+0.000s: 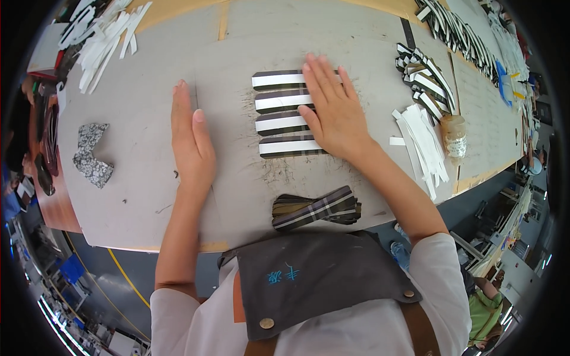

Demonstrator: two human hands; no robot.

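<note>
Grey table; four dark strips in a stacked row under the right hand, left hand apart from them.
Table (136, 202) bears the four strips (279, 111) near its middle, each with a white band (282, 126) along it; long axes run left to right, while the right hand's fingers point away from the person, crossing them; right hand (337, 115) is clearly the nearer, laid flat over the strips' right ends, fingers mostly together, thumb spread, nothing clamped; left ends lie bare, toward the left hand (195, 139); that hand holds nothing visible, fingers together, thumb slightly apart; whether it touches the table, cannot tell.
</note>
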